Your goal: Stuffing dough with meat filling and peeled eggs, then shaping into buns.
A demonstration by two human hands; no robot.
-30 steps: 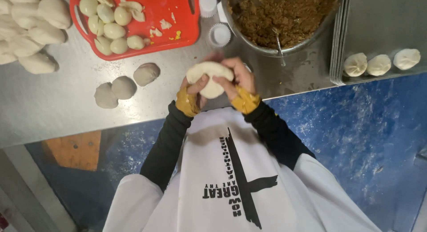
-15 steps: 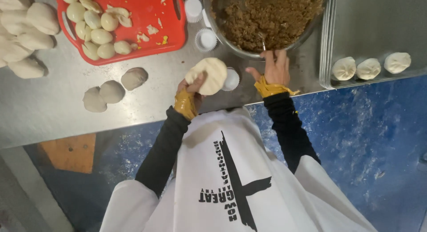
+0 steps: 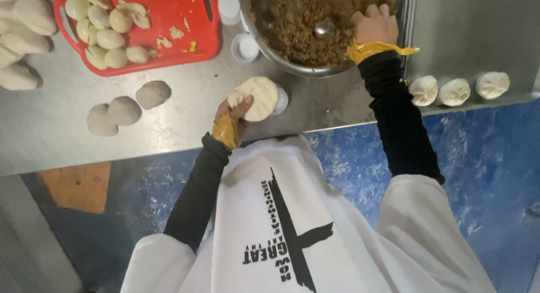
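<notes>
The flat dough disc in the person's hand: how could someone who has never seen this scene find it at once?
Start at the big metal bowl of brown filling at the top of the steel table. Just below it, near the table's front edge, the left hand holds up a pale flat dough disc. Unlike the three greyish dough balls lying to its left, it is flattened and lifted.

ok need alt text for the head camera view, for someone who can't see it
Seen from above, a person's left hand holds a flattened dough round over a steel table, while the right hand reaches into a metal bowl of brown filling. A red tray of halved eggs, three dough balls and three filled buns sit around them.
</notes>
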